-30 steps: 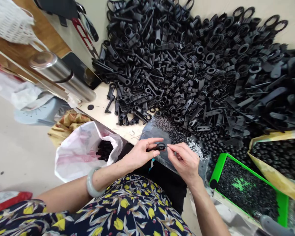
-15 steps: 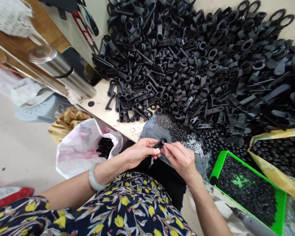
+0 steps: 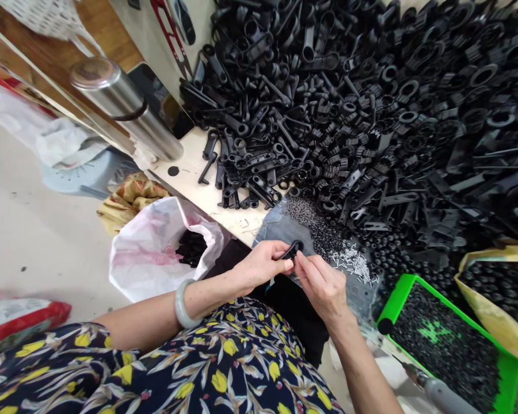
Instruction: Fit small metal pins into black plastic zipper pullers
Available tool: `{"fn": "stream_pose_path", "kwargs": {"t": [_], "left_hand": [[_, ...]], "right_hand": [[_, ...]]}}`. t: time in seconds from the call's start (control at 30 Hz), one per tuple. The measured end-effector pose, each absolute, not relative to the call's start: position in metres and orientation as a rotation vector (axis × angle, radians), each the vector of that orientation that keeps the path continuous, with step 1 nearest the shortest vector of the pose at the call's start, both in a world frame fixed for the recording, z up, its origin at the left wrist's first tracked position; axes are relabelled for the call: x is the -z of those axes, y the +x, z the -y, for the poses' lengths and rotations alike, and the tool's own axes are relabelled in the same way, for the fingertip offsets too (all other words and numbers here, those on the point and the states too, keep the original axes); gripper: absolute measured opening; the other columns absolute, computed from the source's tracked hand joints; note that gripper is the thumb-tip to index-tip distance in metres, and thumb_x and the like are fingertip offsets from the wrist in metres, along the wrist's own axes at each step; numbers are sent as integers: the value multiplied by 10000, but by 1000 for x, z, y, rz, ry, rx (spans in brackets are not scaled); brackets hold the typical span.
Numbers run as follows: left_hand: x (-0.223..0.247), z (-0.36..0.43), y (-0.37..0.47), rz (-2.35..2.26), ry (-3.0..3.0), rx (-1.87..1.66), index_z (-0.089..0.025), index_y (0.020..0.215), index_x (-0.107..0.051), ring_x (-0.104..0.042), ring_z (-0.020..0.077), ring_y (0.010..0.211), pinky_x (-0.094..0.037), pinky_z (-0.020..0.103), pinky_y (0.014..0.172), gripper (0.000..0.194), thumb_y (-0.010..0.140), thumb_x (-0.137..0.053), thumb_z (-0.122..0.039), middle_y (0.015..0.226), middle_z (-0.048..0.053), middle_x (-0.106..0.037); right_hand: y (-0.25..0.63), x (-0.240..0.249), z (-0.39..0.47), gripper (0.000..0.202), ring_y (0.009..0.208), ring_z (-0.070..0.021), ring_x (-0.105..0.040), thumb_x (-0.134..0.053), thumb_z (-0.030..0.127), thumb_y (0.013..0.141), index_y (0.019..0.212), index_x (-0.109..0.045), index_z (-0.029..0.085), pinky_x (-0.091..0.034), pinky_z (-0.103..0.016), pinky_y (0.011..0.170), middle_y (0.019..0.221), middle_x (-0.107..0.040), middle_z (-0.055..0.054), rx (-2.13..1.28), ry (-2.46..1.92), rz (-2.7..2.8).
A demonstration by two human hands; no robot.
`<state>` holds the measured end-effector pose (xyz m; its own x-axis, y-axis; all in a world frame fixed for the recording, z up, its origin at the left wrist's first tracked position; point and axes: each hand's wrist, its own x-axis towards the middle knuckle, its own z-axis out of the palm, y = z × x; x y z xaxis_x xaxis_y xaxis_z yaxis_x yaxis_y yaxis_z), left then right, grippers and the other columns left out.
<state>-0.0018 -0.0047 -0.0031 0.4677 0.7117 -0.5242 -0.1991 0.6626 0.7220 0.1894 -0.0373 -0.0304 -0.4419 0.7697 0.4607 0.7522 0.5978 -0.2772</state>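
Observation:
Between finger and thumb, my left hand [image 3: 262,265] holds a small black plastic lever-like part [image 3: 292,249] with a ringed end, over the table's near edge. My right hand [image 3: 324,285] is closed in a pinch against that ringed end. Whatever its fingertips hold, if anything, is too small and covered to name. Just beyond my hands, a grey cloth [image 3: 280,227] carries tiny dark pieces [image 3: 304,211] and a heap of short silvery pins [image 3: 351,260].
A large pile of black plastic parts [image 3: 311,109] spreads across the table. At right sit a green tray [image 3: 408,283], a yellow sack [image 3: 479,287] and a grey power tool [image 3: 444,397]. A steel flask [image 3: 151,123] and red-handled snips [image 3: 166,26] lie left; below stands a white bag [image 3: 142,253].
The whole view has shifted, so the table things sit further right in the picture. Both hands stay together at the black part, whose ringed end is tilted slightly differently.

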Motion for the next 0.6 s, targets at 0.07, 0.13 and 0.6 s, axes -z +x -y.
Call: {"fn": "stream_pose_path", "kwargs": {"t": [0.07,0.13,0.6], "left_hand": [[5,6,-1,-960,661,-601,-118,913,-702,-572,116,701,-431,255,720,170,762,-747,-178,737,-3,-655],[8,6,-1,-984,676,-591,-120,929,-703,-588,120,716,-434,255,727,170,764,-717,-154,758,2,-671],[19,8,0,-999,765,-624,-144,976,-696,-696,188,892,-513,295,813,211,777,-635,-116,926,51,-763]], "right_hand": [[185,34,40,253,652,-126,-675,-615,109,988,1225,-674,174,-520,-260,644,809,-732,-36,-43,-1234,2248],[182,37,42,243,675,-133,-692,-618,116,991,1218,-679,179,-528,-261,656,826,-743,-43,-44,-1273,2221],[174,34,41,182,682,-127,-687,-620,133,975,1114,-714,203,-536,-240,663,829,-721,-35,-167,-1398,2092]]}}
